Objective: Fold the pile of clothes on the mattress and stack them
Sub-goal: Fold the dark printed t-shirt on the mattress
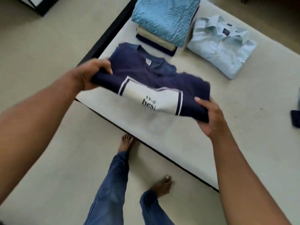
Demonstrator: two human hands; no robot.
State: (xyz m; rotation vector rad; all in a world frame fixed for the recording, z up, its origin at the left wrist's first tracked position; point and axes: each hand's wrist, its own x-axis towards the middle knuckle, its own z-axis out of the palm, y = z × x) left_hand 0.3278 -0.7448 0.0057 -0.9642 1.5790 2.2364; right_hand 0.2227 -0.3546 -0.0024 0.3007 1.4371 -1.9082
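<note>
Navy T-shirt (162,82) folded, both hands gripping ends: left (90,75), right (209,117).

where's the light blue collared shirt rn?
The shirt lies folded on the mattress, upper right of the head view, just right of the stack and beyond the navy tee.

Pale beige floor (40,46) fills 6 to 11 o'clock under soft, even light. A white mattress (243,111) with black edging runs diagonally from 12 toward 4 o'clock. A black-framed white panel (42,2) sits at 11 o'clock.
</note>
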